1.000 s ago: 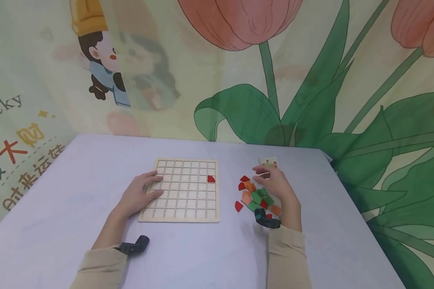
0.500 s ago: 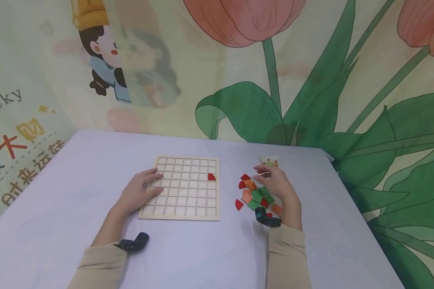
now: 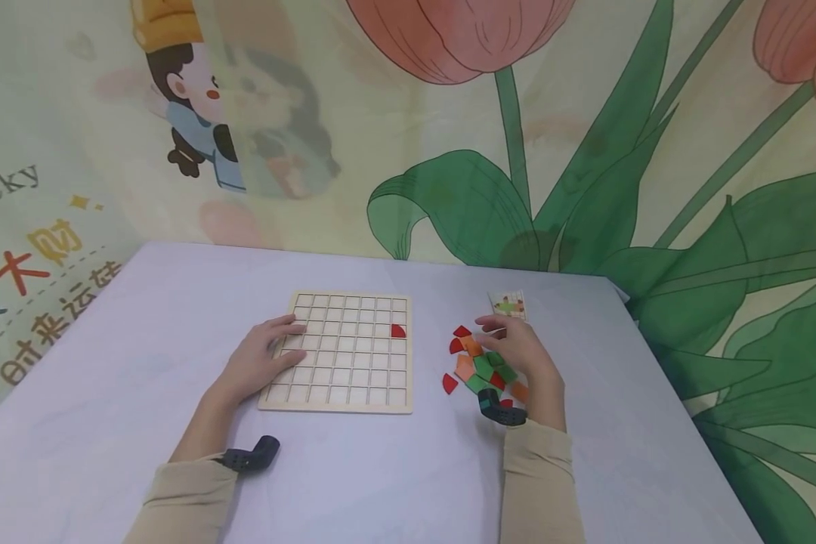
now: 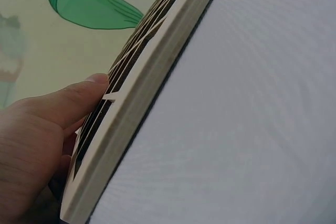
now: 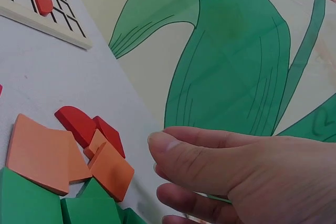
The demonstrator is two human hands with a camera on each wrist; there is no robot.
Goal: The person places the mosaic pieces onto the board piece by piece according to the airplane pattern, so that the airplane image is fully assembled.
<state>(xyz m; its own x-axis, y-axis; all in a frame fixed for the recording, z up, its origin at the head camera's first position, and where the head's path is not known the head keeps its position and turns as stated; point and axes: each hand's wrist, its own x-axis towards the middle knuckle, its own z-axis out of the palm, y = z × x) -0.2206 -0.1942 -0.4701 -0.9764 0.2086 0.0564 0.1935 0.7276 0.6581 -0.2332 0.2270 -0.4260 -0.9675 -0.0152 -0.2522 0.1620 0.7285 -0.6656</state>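
A square pale wooden grid board [image 3: 340, 394] lies flat on the table, a red quarter-circle piece [image 3: 397, 331] in a cell near its right edge. My left hand [image 3: 255, 364] rests on the board's left side, thumb and fingers spread over the rim. To the right is a loose heap of small wooden pieces: red quarter circles [image 3: 450, 384], green blocks [image 3: 483, 368] and orange blocks [image 5: 112, 171]. Over the heap's right side hovers my right hand [image 3: 519, 346], fingers loosely bent, nothing held. Its thumb and index fingertip [image 5: 161, 142] lie close together beside the orange blocks.
A small printed pattern card [image 3: 509, 304] lies just beyond my right hand. White cloth covers the table [image 3: 374, 476], which meets a wall hanging with tulips [image 3: 462, 204] at the back. Each wrist wears a black camera [image 3: 253, 455].
My right hand has drawn back slightly from the card, which shows more fully. The view has shifted a little. My left hand stays on the board; the pieces keep their places.
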